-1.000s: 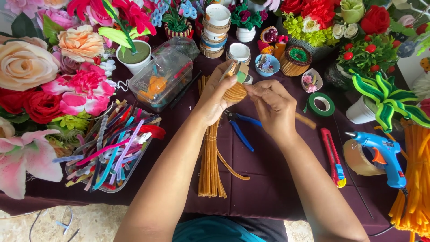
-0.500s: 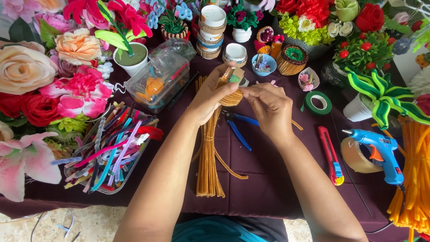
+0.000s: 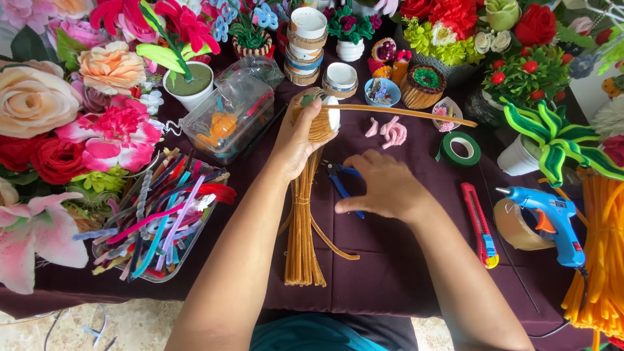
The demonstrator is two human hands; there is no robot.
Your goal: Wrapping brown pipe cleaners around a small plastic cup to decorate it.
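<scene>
The left hand [image 3: 300, 133] is clamping a small white cup half-wrapped in tan pipe cleaner [image 3: 323, 117] above the dark purple surface [image 3: 390, 260]; the right hand [image 3: 383, 185], fingers spread, is reaching for blue-handled pliers [image 3: 341, 182]. Keeping the wrap tight would help.

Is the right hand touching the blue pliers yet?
Touching. The head view shows the right hand lying over the blue pliers, fingertips on the handles.
</scene>
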